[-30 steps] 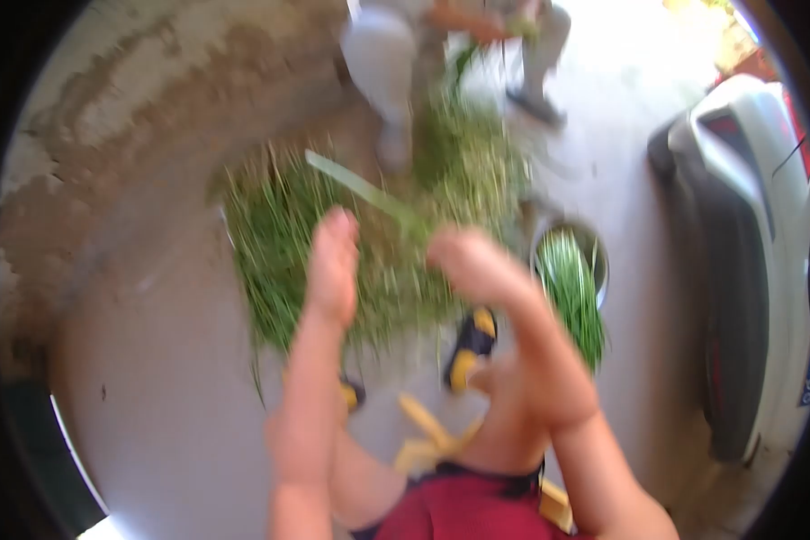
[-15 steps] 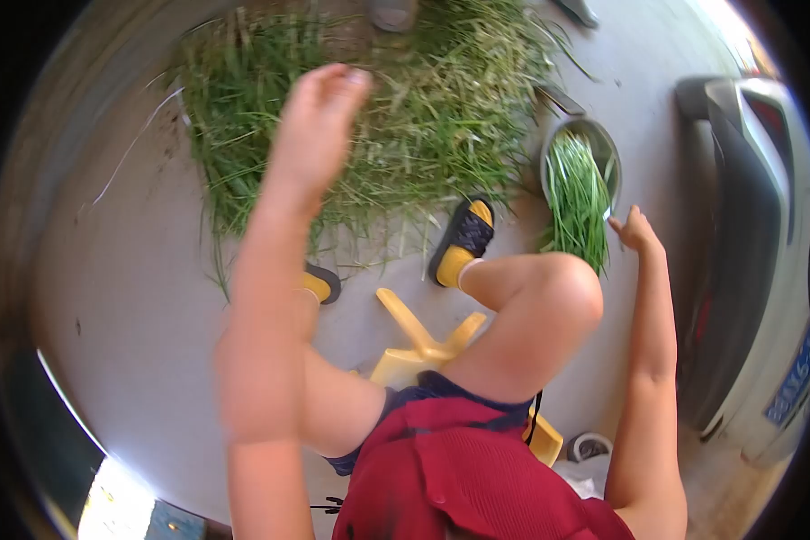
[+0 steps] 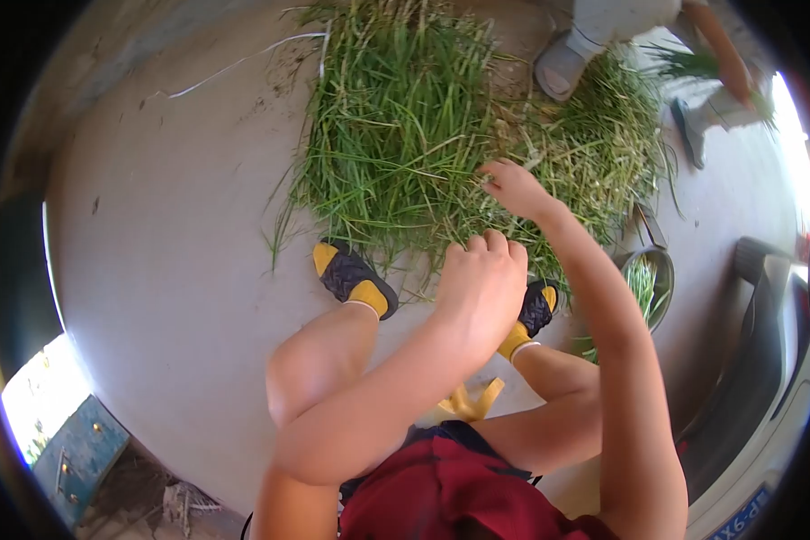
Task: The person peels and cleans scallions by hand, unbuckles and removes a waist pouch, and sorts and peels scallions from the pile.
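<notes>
A wide heap of long green blades (image 3: 396, 135), which look like Chinese chives, lies on the floor in front of my feet. My left hand (image 3: 484, 274) is over the near edge of the heap, back up, with its fingers curled under; anything in them is hidden. Just beyond it, my right hand (image 3: 517, 191) hovers over the paler part of the heap. Its fingers are bent and a little apart, with nothing visible in them. To the right stands a metal pan (image 3: 664, 281) holding a bunch of cleaner green blades (image 3: 641, 279) with white ends.
At the upper right another person in grey shoes (image 3: 558, 72) stands by the heap, one hand near a bunch of green blades (image 3: 684, 63). A parked car (image 3: 774, 396) is on the right. I sit on a yellow stool (image 3: 477, 400). A white string (image 3: 243, 63) lies at upper left.
My view has turned rightward. My left hand has come back from above the heap to its near edge, and my right hand has left the pan's side for the heap. The other person shows more.
</notes>
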The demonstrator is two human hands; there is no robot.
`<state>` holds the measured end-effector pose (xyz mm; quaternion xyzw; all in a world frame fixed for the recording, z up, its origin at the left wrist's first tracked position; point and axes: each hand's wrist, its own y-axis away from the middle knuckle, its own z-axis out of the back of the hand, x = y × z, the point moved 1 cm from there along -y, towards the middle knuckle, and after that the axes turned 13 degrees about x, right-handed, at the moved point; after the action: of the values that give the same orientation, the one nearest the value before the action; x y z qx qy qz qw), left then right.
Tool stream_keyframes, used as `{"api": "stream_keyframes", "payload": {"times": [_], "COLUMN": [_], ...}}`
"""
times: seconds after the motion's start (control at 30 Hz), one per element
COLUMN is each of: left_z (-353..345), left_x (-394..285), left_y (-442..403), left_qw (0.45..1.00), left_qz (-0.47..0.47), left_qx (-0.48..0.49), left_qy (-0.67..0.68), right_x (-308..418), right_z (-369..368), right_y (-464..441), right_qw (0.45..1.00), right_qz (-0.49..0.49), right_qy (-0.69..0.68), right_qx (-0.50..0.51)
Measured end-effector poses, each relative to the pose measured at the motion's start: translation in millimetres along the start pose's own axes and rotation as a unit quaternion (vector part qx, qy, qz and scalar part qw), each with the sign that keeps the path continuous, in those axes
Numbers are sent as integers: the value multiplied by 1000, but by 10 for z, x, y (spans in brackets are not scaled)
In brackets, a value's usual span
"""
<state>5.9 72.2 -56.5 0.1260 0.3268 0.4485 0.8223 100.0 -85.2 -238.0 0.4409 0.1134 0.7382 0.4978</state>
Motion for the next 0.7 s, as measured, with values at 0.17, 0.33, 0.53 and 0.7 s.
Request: {"api": "stream_keyframes", "payload": {"times": [0.17,0.33,0.53,0.7], "left_z": [1,74,236,496], "left_x": [318,377,350,357], "left_y": [165,231,172,47], "left_qw": [996,997,998,970], "left_qz": [68,73,47,-13], "left_qx": [26,26,-24,-240], "left_qy": [-57,-23,42,44], "right_x": [442,382,636,1131], "right_z": [-309,-528,181,734], "right_y": [-1038,-1256,-181,1236], "right_qw": [940,923,962,981], "right_qz": [-81,-98,128,106], "right_qy": [303,355,219,74], "right_qx": [137,111,-101,-147]}}
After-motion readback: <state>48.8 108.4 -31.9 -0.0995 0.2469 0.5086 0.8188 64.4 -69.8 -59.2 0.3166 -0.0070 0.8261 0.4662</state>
